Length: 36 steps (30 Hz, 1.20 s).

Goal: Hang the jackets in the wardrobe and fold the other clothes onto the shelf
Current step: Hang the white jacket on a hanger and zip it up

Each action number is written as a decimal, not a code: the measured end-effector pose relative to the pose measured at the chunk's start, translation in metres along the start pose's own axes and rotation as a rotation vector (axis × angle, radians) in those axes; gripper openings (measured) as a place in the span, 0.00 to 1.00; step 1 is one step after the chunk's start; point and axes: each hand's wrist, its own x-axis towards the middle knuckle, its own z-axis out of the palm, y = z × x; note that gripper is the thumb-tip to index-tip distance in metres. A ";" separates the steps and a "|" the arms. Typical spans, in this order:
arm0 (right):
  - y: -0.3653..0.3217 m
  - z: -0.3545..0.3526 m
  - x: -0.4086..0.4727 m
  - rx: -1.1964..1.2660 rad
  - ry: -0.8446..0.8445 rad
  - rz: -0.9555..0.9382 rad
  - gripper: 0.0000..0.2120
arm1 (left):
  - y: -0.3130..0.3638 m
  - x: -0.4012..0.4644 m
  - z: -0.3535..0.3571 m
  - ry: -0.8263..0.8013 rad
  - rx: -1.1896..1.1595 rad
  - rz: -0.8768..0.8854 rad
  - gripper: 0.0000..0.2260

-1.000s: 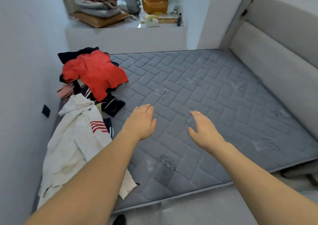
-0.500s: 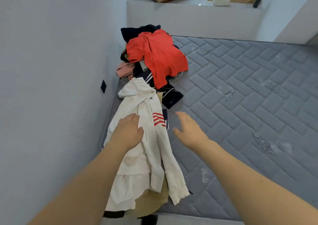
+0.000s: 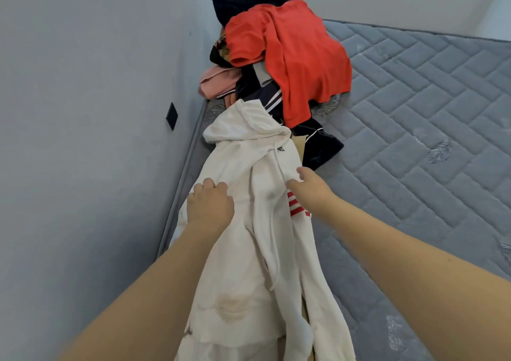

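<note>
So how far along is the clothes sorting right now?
Barely begun. Nothing looks hung or folded. In hand: left hand and right hand are on the white hoodie. Left: the red top and dark clothes piled on the mattress.

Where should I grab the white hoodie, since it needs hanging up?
Take the white hoodie at both shoulders just below the hood, coming from above. It lies lengthwise along the mattress edge, hood far, and the left hand and right hand already sit there.

So the hoodie [image 3: 257, 222] lies on the mattress [image 3: 414, 139] along its left edge, right by the wall [image 3: 83, 112]. Rest of the clothes pile [image 3: 284, 56] sits beyond it, with both my hands on the hoodie.
</note>
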 end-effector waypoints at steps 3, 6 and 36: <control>0.005 0.022 0.026 0.027 -0.012 0.058 0.30 | -0.013 0.000 0.015 0.084 -0.188 0.149 0.10; 0.002 0.035 0.044 -0.038 0.039 0.085 0.26 | -0.012 -0.012 0.010 -0.082 -0.694 0.187 0.12; -0.006 0.022 0.089 -0.354 0.038 -0.023 0.45 | -0.020 -0.016 -0.012 0.037 -1.128 -0.321 0.14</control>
